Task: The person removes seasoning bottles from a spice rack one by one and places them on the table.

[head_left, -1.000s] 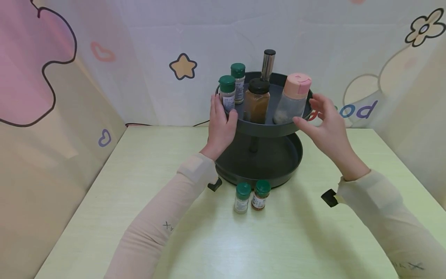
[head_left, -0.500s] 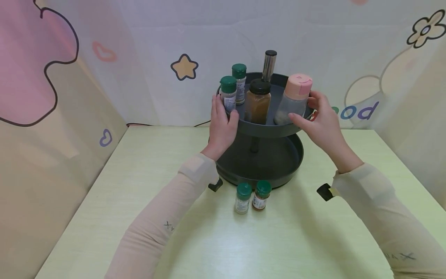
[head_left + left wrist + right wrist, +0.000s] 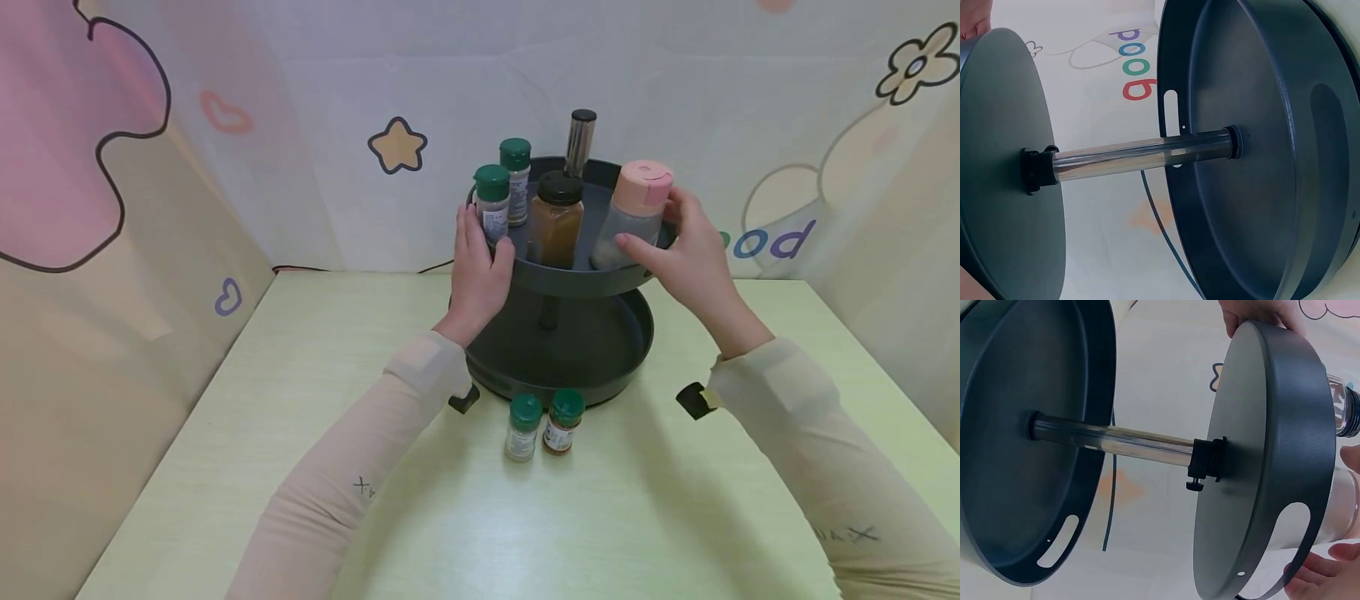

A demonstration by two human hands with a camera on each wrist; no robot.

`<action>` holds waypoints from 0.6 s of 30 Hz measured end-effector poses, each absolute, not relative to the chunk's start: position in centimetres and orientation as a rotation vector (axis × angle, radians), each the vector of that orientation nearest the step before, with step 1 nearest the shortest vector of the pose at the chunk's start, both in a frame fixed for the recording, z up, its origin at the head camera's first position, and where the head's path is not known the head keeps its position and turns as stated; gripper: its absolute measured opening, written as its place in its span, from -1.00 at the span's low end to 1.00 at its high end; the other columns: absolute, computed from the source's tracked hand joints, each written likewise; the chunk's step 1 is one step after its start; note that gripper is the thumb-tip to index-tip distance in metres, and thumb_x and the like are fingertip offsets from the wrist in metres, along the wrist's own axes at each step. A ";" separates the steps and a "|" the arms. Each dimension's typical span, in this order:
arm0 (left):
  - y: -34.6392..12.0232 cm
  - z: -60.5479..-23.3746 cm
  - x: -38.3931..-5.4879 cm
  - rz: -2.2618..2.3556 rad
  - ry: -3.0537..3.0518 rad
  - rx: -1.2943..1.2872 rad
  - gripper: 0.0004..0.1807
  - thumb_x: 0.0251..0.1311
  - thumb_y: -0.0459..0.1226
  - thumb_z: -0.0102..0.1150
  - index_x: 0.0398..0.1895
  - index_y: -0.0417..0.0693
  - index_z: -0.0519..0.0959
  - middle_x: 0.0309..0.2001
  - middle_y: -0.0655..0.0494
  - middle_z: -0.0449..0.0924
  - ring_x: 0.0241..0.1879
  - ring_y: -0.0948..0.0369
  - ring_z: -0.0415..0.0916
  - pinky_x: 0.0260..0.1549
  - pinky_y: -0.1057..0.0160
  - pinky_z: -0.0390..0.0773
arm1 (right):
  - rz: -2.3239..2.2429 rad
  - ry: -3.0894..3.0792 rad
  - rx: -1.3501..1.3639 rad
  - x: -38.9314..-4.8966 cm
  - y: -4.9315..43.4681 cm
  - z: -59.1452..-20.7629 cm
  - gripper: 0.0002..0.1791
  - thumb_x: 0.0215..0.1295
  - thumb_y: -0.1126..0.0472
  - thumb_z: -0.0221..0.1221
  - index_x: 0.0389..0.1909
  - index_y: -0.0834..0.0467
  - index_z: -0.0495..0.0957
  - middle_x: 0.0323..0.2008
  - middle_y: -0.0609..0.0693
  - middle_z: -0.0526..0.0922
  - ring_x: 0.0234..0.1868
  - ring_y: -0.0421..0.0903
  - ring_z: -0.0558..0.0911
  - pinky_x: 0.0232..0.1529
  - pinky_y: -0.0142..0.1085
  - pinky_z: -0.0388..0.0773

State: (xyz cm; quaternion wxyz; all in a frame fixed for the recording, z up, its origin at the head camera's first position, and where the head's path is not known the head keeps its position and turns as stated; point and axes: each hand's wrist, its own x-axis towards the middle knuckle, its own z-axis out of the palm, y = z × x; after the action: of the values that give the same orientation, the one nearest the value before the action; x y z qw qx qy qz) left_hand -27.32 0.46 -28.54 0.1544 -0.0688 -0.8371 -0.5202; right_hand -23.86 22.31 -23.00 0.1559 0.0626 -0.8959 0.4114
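Note:
A dark two-tier round rack (image 3: 577, 283) stands on the table, a metal post joining its tiers. My left hand (image 3: 480, 283) rests against the left side of the upper tray, fingers fairly straight, close beside a green-capped shaker (image 3: 493, 218). At the tray's right side my right hand (image 3: 693, 254) grips a clear bottle with a pink cap (image 3: 643, 187), thumb in front and fingers behind. The right wrist view shows these right fingers (image 3: 1316, 575) near the slotted rim. Between the hands stands a black-lidded jar of brown powder (image 3: 557, 233); another green-capped shaker (image 3: 517, 187) stands behind.
Two green-capped shakers (image 3: 522, 429) stand on the table before the lower tray (image 3: 637, 367). A decorated cloth backdrop (image 3: 322, 167) hangs behind. In the left wrist view the post (image 3: 1141, 156) and a dark cable (image 3: 1160, 219) show between the tiers.
My right hand has moved left from the tray's right rim onto the pink-capped bottle, thumb now across its front. The left hand and the rack have stayed nearly still.

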 end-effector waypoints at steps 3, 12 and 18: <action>0.5 -28.5 -27.3 -1.491 -2.405 -0.191 -0.28 0.22 -0.07 -0.25 0.38 0.06 -0.26 0.41 0.25 -0.41 0.39 0.21 -0.30 0.30 0.09 -0.07 | 1.174 -2.560 0.191 -24.1 22.2 -22.9 -0.15 0.05 -0.06 0.16 0.30 0.12 -0.02 0.21 0.16 0.26 0.21 0.07 0.26 0.19 0.06 0.18; 0.5 -28.5 -27.4 -1.495 -2.401 -0.189 -0.29 0.22 -0.07 -0.25 0.38 0.05 -0.26 0.41 0.22 -0.40 0.39 0.20 -0.30 0.30 0.09 -0.07 | 1.162 -2.575 0.188 -24.6 21.9 -22.8 -0.16 0.06 -0.05 0.15 0.29 0.13 -0.03 0.21 0.16 0.27 0.18 0.10 0.30 0.17 0.05 0.25; 0.5 -28.7 -27.5 -1.502 -2.396 -0.200 -0.30 0.23 -0.07 -0.28 0.38 0.05 -0.27 0.41 0.23 -0.42 0.39 0.21 -0.32 0.31 0.10 -0.09 | 1.114 -2.588 0.169 -24.8 21.9 -22.8 -0.16 0.06 -0.06 0.15 0.29 0.14 -0.02 0.18 0.19 0.30 0.15 0.13 0.35 0.13 0.05 0.30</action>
State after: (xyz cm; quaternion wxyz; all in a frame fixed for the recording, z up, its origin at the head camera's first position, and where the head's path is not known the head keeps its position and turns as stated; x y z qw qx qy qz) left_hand -27.51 0.52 -28.73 0.1529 -0.0698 -0.8352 -0.5236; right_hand -24.84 21.92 -22.76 0.1590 0.0590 -0.9052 0.3896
